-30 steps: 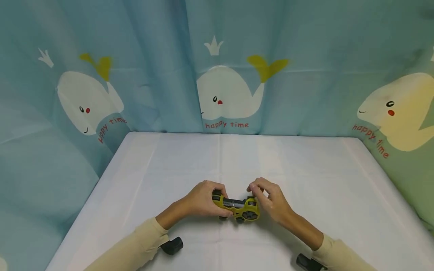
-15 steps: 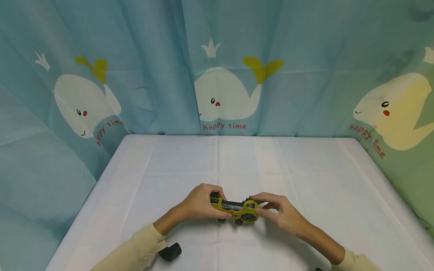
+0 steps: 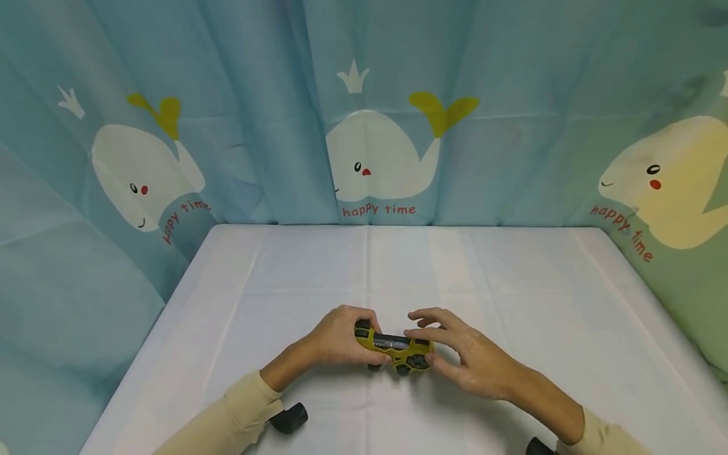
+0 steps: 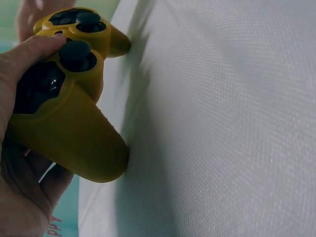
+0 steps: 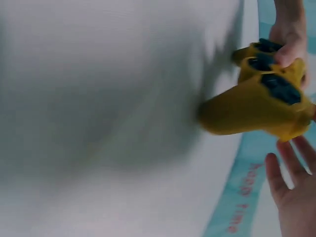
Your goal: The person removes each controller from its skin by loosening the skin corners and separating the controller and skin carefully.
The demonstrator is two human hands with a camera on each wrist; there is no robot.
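Note:
A yellow-covered game controller (image 3: 392, 344) with black buttons and thumbsticks is near the front middle of the table. Its handle tips point down at the white cloth in the left wrist view. My left hand (image 3: 344, 335) grips one end, the thumb (image 4: 42, 49) pressed on the face beside a thumbstick and the fingers behind. At the other end, my right hand (image 3: 472, 351) has its fingers spread, with thumb and index right at the controller's edge. Several straight right-hand fingers (image 5: 291, 168) lie apart from the cover in the right wrist view.
A white cloth covers the table (image 3: 318, 265). Behind and beside it hangs a blue-green curtain (image 3: 256, 126) printed with whales. A black device (image 3: 289, 418) sits at the left wrist, and another black device (image 3: 537, 447) at the right.
My right hand has gone from curled fingers beside the controller to touching its end, then spread its fingers over that end. My left hand keeps its grip, and the controller has barely moved.

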